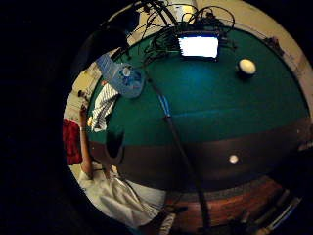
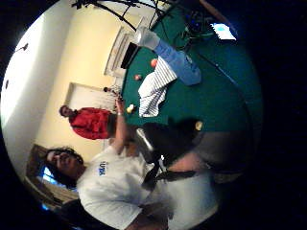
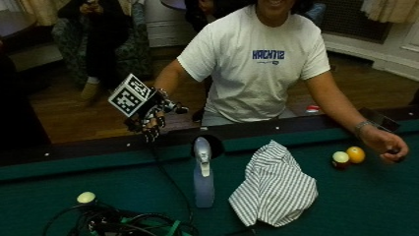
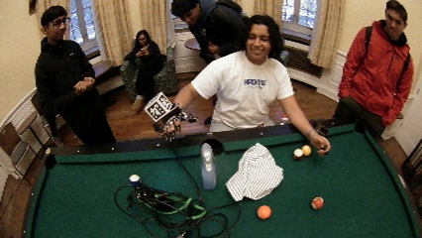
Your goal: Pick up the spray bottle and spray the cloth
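1. The gloved right hand (image 3: 152, 119) hangs raised above the near rail of the green tabletop (image 3: 367, 196), fingers pointing down and relaxed, holding nothing.
2. The spray bottle (image 3: 202, 173) stands upright on the felt just inside that rail, below the hand and apart from it.
3. The striped cloth (image 3: 275, 188) lies rumpled just beside the bottle, not touching it.
4. The person's bare hand (image 3: 387, 146) rests on the felt near a yellow ball (image 3: 355, 154) and a white-and-dark ball (image 3: 340, 159).
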### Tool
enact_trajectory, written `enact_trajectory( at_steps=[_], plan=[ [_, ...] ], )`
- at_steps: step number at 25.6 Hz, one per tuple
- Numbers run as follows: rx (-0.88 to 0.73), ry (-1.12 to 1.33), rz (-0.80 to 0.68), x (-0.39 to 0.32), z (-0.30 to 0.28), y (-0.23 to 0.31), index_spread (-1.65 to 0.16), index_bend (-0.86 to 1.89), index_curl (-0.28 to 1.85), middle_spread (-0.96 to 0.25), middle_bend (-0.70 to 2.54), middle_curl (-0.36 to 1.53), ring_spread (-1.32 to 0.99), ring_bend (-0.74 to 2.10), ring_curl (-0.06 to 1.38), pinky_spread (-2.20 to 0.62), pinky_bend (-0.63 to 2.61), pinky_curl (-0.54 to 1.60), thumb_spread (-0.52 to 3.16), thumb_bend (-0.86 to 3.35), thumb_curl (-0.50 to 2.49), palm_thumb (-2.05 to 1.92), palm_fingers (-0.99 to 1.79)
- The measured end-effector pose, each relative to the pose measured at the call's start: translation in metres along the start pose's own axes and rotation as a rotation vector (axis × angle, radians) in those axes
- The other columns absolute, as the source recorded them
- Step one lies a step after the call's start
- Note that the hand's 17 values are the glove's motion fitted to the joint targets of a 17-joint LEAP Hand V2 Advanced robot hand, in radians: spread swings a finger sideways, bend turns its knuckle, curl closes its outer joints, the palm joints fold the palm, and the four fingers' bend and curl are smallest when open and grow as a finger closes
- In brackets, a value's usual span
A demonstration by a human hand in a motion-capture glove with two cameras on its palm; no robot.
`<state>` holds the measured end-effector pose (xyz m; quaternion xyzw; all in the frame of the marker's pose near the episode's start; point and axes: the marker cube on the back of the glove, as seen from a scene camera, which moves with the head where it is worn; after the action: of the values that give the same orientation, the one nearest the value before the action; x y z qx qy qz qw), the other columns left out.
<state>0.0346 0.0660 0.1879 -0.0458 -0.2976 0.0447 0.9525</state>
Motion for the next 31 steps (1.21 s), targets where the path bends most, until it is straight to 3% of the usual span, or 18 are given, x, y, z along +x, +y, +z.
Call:
enact_trajectory(
  at_steps=[14,18,23,31],
  plan=[
    [0.081,-0.329,0.065,-0.001,0.046,-0.05,-0.42,0.12,0.23,-0.13,0.19,0.31,-0.12,0.42,0.3,0.17,0.42,0.34,1.02,0.04,0.34,0.62,0.47],
    [0.139,-0.376,0.093,-0.005,0.055,-0.066,-0.4,0.2,0.26,-0.16,0.19,0.31,-0.14,0.44,0.3,0.11,0.45,0.33,1.01,0.09,0.38,0.76,0.74],
    [0.202,-0.407,0.098,-0.006,0.063,-0.081,-0.35,0.1,0.26,-0.2,0.21,0.34,-0.19,0.48,0.32,-0.13,0.6,0.36,0.97,0.11,0.41,0.87,1.15],
    [0.3,-0.408,0.105,-0.007,0.067,-0.096,-0.31,0.25,0.35,-0.22,0.4,0.45,-0.21,0.67,0.44,-0.19,0.79,0.48,0.82,0.1,0.49,0.99,1.44]
  ],
)
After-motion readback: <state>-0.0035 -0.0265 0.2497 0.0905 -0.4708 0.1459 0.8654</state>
